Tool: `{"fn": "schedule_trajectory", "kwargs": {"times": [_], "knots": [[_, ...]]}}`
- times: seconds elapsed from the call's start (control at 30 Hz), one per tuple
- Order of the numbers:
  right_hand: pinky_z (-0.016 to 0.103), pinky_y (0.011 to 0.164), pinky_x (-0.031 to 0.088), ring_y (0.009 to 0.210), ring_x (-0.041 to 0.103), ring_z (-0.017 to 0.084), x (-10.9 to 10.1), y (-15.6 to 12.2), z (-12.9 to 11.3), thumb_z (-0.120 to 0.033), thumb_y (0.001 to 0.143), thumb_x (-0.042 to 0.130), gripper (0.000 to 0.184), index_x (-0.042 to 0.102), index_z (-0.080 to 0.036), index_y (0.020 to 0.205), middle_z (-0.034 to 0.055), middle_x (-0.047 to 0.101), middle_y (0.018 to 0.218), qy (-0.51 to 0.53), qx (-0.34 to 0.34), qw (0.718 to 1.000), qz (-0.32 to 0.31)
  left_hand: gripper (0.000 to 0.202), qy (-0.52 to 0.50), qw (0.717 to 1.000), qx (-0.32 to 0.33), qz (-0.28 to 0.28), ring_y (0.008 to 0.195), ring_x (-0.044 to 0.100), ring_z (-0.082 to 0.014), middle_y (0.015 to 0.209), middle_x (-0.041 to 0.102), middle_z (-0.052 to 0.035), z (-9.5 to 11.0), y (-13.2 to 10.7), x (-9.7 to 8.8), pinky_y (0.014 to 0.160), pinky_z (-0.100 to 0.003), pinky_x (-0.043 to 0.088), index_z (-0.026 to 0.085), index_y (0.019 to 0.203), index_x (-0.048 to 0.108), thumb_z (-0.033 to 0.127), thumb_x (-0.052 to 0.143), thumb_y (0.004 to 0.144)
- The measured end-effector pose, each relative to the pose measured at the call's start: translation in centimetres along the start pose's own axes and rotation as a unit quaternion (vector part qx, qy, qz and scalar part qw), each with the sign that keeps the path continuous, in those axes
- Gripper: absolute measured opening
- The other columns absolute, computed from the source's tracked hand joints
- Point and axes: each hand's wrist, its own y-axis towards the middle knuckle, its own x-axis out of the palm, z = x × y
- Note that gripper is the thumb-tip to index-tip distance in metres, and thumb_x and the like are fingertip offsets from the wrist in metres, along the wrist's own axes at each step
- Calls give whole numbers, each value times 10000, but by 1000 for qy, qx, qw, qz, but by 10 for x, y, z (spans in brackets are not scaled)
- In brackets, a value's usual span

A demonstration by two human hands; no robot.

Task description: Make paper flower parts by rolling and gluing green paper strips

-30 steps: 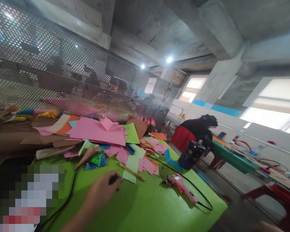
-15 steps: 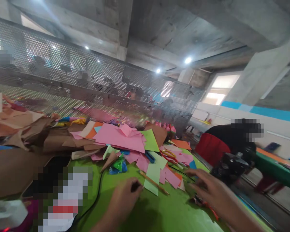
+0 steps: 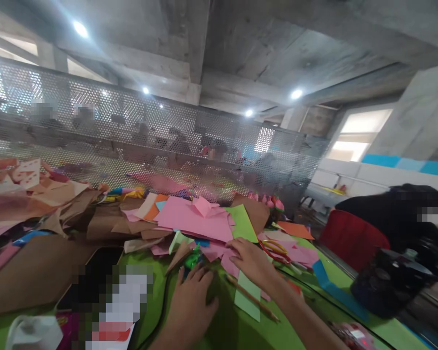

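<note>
Two bare hands rest open on a bright green tabletop (image 3: 226, 333) littered with cut paper. The left hand (image 3: 193, 304) lies flat, fingers spread, near a crumpled green foil wrapper (image 3: 191, 260). The right hand (image 3: 251, 262) has loose fingertips touching pink paper scraps (image 3: 213, 253). Behind the table stands a perforated metal screen (image 3: 168, 131), under a bare concrete ceiling (image 3: 241, 43).

Motion-blurred, wide-angle warped; ceiling spotlights (image 3: 81, 29), window (image 3: 361, 129) glare
</note>
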Motion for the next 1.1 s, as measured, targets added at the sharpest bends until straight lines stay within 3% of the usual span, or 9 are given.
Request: {"fn": "schedule_trajectory", "kwargs": {"times": [0.13,0.4,0.53,0.67,0.73,1.1], "knots": [[310,944,399,1100,579,235,12,26,1,-109,801,552,392,665,-206,1164,85,661,1162,-29,-8,999,10,514,47,999,-2,-17,1437,346,-283,1470,527,-59,-10,-1,8,1171,-636,100,277,1311,587,297,530,801],[333,960,393,1141,556,251,32,51,8,-92,826,562,425,639,-200,1230,95,665,1189,-68,1,997,21,507,69,997,-19,-8,1464,287,-281,1541,420,-93,-13,1,10,1162,-642,102,282,1344,563,394,518,852],[364,951,412,1156,554,253,31,53,8,-106,870,576,410,622,-234,1256,83,677,1167,-75,4,997,26,529,71,997,-33,-10,1470,270,-288,1548,401,-114,-9,1,6,1162,-639,108,269,1360,554,366,531,841],[456,961,452,1119,587,245,27,55,9,-232,951,582,210,653,-185,1144,69,669,1141,-75,8,997,27,542,75,996,-37,-14,1471,266,-293,1544,404,-126,-9,1,5,1157,-647,110,263,1368,548,348,536,833],[474,948,479,1089,609,237,25,56,10,-286,961,586,196,654,-166,1101,67,660,1147,-74,13,997,30,533,77,996,-32,-9,1467,277,-290,1539,414,-126,-9,1,5,1159,-641,118,265,1361,555,344,536,835],[384,798,558,899,665,188,17,55,18,-317,959,597,201,648,-143,1047,51,678,1031,-35,85,993,74,522,79,996,-29,-5,1451,312,-309,1533,424,-125,-11,1,7,1156,-639,145,253,1341,575,332,548,826]]}}
